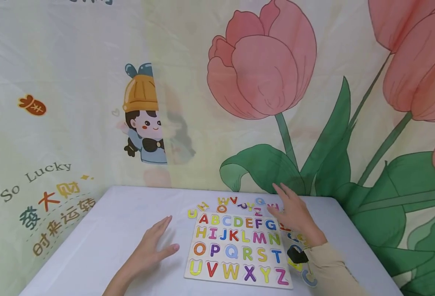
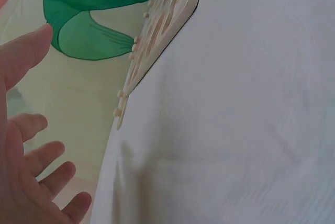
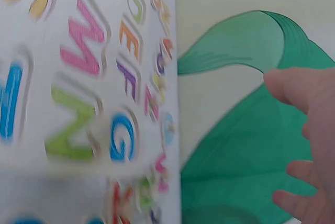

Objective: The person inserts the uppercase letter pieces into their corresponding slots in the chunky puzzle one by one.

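A white alphabet board (image 1: pixel 241 262) lies on the table, with coloured letters A to Z in rows. My left hand (image 1: pixel 151 248) hovers left of the board, fingers and thumb spread, holding nothing. In the left wrist view, the same hand (image 2: pixel 21 171) shows its fingers apart from the board's edge (image 2: pixel 166 38). Beyond the board's upper right corner, my right hand (image 1: pixel 297 213) is held over loose letters, partly hiding them. Its fingers look extended in the right wrist view, where the hand (image 3: pixel 322 109) appears against the printed backdrop with nothing in its grasp.
Loose letters lie along the board's far side, among them a yellow U (image 1: pixel 192 213), an orange O (image 1: pixel 221 209) and a pink Z (image 1: pixel 257 211). More, including a blue-grey C (image 1: pixel 309 278), lie right of it. A tulip-printed cloth (image 1: pixel 188 123) hangs behind the white table (image 1: pixel 128 205).
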The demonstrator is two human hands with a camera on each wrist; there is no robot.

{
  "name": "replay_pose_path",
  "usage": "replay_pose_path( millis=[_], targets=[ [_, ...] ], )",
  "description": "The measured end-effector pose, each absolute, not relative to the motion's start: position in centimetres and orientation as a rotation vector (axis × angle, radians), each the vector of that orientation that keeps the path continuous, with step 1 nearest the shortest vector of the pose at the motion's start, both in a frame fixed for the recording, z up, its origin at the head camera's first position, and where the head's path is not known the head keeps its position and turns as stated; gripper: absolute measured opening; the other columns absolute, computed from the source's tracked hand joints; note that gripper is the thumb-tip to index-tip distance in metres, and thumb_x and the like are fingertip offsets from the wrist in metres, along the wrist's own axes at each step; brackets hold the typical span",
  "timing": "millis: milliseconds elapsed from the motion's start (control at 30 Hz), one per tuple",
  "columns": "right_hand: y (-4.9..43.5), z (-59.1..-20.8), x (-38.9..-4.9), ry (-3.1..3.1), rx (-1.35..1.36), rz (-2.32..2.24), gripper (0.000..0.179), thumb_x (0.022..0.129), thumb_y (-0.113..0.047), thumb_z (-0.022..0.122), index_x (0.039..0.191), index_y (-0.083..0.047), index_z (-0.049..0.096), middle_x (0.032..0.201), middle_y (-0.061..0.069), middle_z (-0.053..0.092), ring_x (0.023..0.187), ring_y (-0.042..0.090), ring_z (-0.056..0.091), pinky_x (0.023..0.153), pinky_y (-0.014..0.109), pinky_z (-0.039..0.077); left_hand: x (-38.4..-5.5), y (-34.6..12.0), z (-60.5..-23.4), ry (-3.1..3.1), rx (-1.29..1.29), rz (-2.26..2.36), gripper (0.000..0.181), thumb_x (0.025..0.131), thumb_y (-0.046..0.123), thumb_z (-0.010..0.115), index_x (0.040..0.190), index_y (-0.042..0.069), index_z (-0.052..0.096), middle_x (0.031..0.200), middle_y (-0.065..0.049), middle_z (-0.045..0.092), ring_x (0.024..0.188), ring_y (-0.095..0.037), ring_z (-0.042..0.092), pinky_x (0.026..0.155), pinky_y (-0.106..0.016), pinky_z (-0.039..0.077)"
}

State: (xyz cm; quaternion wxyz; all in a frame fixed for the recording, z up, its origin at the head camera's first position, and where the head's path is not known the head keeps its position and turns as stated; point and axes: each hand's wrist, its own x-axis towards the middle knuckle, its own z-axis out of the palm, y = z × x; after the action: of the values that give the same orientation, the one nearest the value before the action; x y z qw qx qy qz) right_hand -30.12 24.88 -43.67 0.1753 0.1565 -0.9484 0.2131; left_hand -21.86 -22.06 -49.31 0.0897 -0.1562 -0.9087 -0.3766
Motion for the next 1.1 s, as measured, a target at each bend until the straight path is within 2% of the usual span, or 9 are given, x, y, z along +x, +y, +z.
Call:
replay_pose_path(
  millis=[267, 333, 433, 667, 900, 1100],
  targets=[
    [21.1, -45.5, -31.5, -2.712, 0.414, 0.893, 0.066, 0.101, -0.025, 0.073, 0.158, -0.003, 0.048, 0.161, 0.028, 0.042, 0.146, 0.053, 0.043, 0.112, 0.071, 0.044, -21.1, -19.5, -49.6, -2.791, -0.31, -1.433, 0.086, 0.094, 0.046, 0.078, 0.166, 0.021, 0.039, 0.171, -0.012, 0.036, 0.158, -0.044, 0.028, 0.123, -0.073, 0.024],
    [20.1, -45.8, -31.8, -2.711, 0.389, 0.952, 0.061, 0.102, -0.023, 0.072, 0.156, -0.003, 0.051, 0.16, 0.026, 0.045, 0.146, 0.05, 0.044, 0.114, 0.068, 0.043, -20.9, -19.0, -49.5, -2.803, -0.283, -1.495, 0.088, 0.093, 0.047, 0.08, 0.166, 0.022, 0.039, 0.172, -0.01, 0.035, 0.159, -0.043, 0.027, 0.123, -0.073, 0.022],
    [18.6, -46.2, -32.2, -2.678, 0.368, 1.052, 0.054, 0.102, -0.019, 0.071, 0.152, -0.004, 0.057, 0.156, 0.024, 0.051, 0.145, 0.046, 0.047, 0.115, 0.064, 0.044, -20.7, -18.6, -49.5, -2.828, -0.299, -1.518, 0.093, 0.089, 0.046, 0.084, 0.166, 0.022, 0.039, 0.173, -0.009, 0.033, 0.16, -0.044, 0.023, 0.123, -0.075, 0.02],
    [15.1, -47.2, -33.4, -2.593, 0.362, 1.204, 0.044, 0.1, -0.014, 0.072, 0.143, -0.005, 0.066, 0.141, 0.018, 0.064, 0.127, 0.044, 0.061, 0.101, 0.056, 0.056, -20.3, -18.3, -49.9, -2.851, -0.373, -1.537, 0.098, 0.084, 0.043, 0.088, 0.166, 0.019, 0.04, 0.172, -0.013, 0.032, 0.16, -0.045, 0.022, 0.123, -0.075, 0.018],
    [12.1, -47.9, -34.8, -2.58, 0.419, 1.3, 0.04, 0.1, -0.012, 0.072, 0.14, -0.007, 0.069, 0.136, 0.017, 0.066, 0.124, 0.042, 0.063, 0.101, 0.054, 0.056, -20.0, -17.5, -50.9, -2.858, -0.353, -1.482, 0.097, 0.084, 0.045, 0.088, 0.165, 0.016, 0.041, 0.17, -0.015, 0.036, 0.158, -0.046, 0.026, 0.122, -0.076, 0.021],
    [9.4, -48.0, -35.3, -2.615, 0.486, 1.337, 0.038, 0.101, -0.015, 0.072, 0.139, -0.011, 0.07, 0.136, 0.014, 0.067, 0.127, 0.04, 0.062, 0.104, 0.052, 0.055, -19.6, -17.1, -51.4, -2.876, -0.37, -1.388, 0.101, 0.078, 0.045, 0.091, 0.162, 0.014, 0.045, 0.167, -0.016, 0.04, 0.157, -0.045, 0.029, 0.123, -0.074, 0.022]
  ],
)
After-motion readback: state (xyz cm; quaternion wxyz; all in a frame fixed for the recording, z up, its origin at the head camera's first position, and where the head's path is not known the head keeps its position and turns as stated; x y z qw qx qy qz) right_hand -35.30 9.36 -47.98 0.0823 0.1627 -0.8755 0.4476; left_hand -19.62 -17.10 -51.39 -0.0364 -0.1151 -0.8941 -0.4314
